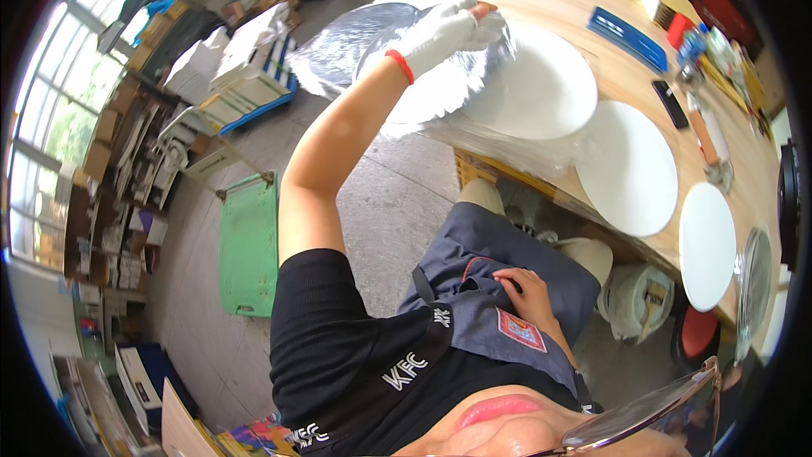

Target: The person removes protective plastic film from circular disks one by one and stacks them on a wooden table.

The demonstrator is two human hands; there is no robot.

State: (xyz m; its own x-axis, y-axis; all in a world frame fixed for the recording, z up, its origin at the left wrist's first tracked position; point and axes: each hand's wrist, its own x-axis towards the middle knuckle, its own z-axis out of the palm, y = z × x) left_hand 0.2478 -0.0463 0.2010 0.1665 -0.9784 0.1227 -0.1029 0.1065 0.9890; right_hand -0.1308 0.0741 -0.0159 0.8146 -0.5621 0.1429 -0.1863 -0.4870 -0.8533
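Note:
My left hand (457, 32), in a white glove with a red band at the wrist, reaches over the far left end of the bench. Its fingers are closed on clear plastic film (486, 68), and a bare fingertip shows. Beneath the film lies a large white disc (550, 89); a silvery, film-covered round piece (355, 38) juts past the bench edge to the left. My right hand (529, 294) is bare and rests on the grey apron (482, 245) in my lap, fingers loosely stretched. A small dark thing shows by its fingers; I cannot make out what.
Along the bench edge lie another white disc (630, 169), a smaller white oval (709, 245) and a clear-rimmed round piece (753, 283). Farther back are a blue box (628, 39) and a black phone (670, 104). A green cart (248, 245) stands left, a lined bin (634, 300) under the bench.

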